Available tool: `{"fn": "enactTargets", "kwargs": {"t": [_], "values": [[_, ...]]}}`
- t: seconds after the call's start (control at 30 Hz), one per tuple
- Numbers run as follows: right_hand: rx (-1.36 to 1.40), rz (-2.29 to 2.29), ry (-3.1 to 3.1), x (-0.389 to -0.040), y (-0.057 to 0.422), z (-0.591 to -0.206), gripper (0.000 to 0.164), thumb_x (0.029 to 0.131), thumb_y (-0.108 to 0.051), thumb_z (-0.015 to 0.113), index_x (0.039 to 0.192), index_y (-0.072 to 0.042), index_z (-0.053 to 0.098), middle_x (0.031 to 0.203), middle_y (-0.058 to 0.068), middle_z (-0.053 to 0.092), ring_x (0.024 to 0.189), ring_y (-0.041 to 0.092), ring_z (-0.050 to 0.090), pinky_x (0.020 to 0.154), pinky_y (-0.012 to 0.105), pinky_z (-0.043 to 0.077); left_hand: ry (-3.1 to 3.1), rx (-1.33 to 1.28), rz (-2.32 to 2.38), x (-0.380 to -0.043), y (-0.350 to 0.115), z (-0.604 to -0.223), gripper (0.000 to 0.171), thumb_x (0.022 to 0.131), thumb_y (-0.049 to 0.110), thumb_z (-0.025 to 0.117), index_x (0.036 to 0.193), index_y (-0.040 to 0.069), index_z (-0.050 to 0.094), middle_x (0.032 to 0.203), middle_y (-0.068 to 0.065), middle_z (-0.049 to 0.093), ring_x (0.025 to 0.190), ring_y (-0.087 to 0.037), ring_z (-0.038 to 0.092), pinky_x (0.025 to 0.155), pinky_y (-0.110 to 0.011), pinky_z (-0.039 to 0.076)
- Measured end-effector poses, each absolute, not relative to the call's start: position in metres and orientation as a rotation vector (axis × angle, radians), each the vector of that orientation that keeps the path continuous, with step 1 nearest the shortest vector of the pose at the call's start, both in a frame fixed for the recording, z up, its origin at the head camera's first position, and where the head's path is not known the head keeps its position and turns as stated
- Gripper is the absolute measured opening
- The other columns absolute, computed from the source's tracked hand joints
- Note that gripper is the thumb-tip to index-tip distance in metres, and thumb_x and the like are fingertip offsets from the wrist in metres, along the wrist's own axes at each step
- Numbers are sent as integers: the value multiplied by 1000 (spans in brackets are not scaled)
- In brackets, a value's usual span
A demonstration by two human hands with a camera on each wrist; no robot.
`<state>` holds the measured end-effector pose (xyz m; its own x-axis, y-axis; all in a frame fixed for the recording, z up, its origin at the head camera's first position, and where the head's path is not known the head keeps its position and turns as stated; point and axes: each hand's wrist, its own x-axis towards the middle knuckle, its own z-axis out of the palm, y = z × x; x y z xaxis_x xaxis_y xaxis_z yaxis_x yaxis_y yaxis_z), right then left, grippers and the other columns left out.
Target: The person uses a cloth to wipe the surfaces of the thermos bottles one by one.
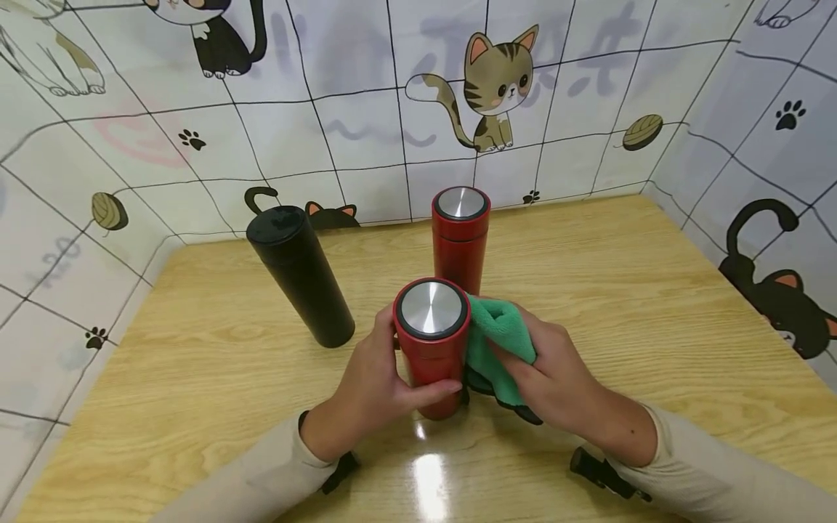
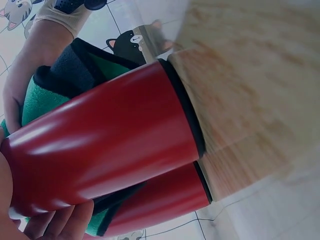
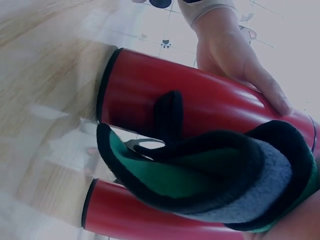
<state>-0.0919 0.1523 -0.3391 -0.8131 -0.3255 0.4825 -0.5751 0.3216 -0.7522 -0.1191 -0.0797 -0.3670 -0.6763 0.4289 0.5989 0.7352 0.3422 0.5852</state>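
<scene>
A red thermos (image 1: 433,363) with a silver-topped lid stands upright before me. My left hand (image 1: 369,381) grips it from the left, thumb across its front and fingers around the back. In the left wrist view the thermos (image 2: 110,130) shows its black base rim at the tabletop. My right hand (image 1: 556,370) holds a bunched green cloth (image 1: 500,334) against the right side of this thermos. The cloth (image 3: 195,175) has a dark edging and a grey-blue side in the right wrist view. Close behind stands a second red thermos (image 1: 460,250).
A black tumbler (image 1: 304,280) stands on the wooden table (image 1: 216,370) at the back left. White walls (image 1: 353,131) printed with cats and grid lines rise behind and on both sides of the table. Dark straps sit at both wrists.
</scene>
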Motion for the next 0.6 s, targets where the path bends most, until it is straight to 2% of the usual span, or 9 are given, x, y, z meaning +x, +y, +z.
{"fn": "enactTargets", "kwargs": {"t": [0.03, 0.1, 0.2, 0.27, 0.33, 0.43, 0.6], "values": [[817, 1493, -2364, -92, 153, -339, 45, 99, 2, 55, 140, -15, 55, 119, 4, 71, 81, 7, 68, 82, 20, 56, -2271, -1033, -1256, -119, -80, -367, 98, 73, 38, 89, 143, 1, 30, 133, -13, 59, 114, -23, 64, 87, -33, 59], [811, 1487, -2399, -92, 153, -339, 42, 99, 0, 55, 139, -16, 56, 116, 3, 71, 79, 6, 67, 82, 20, 56, -2275, -1032, -1260, -119, -80, -367, 98, 73, 37, 89, 143, 1, 30, 133, -12, 58, 114, -23, 63, 88, -33, 60], [806, 1487, -2375, -90, 154, -338, 45, 99, 2, 55, 140, -16, 56, 120, 2, 70, 89, 4, 69, 85, 19, 56, -2287, -1030, -1259, -118, -80, -367, 100, 72, 36, 90, 144, 2, 29, 134, -12, 58, 115, -23, 63, 89, -34, 59], [807, 1489, -2304, -89, 154, -336, 49, 96, 7, 55, 141, -14, 55, 132, 2, 66, 106, 5, 67, 92, 19, 54, -2294, -1030, -1260, -118, -80, -367, 101, 72, 37, 90, 145, 2, 29, 134, -11, 58, 116, -23, 63, 90, -35, 59], [821, 1500, -2234, -88, 155, -335, 52, 94, 11, 54, 141, -11, 55, 135, 2, 64, 115, 6, 65, 95, 19, 53, -2299, -1030, -1259, -117, -80, -366, 102, 72, 38, 90, 145, 2, 28, 134, -11, 58, 116, -22, 63, 91, -35, 59], [836, 1537, -2217, -88, 156, -334, 51, 95, 11, 53, 142, -10, 54, 137, 2, 63, 118, 8, 65, 96, 21, 54, -2288, -1038, -1260, -118, -80, -366, 101, 73, 39, 89, 144, 2, 29, 134, -11, 58, 115, -22, 63, 89, -34, 59], [832, 1535, -2354, -91, 156, -336, 47, 100, 3, 52, 143, -15, 52, 137, 3, 63, 116, 9, 66, 94, 24, 55, -2264, -1049, -1249, -119, -81, -367, 99, 73, 40, 89, 143, 1, 30, 133, -12, 59, 113, -23, 64, 86, -32, 59]]}}
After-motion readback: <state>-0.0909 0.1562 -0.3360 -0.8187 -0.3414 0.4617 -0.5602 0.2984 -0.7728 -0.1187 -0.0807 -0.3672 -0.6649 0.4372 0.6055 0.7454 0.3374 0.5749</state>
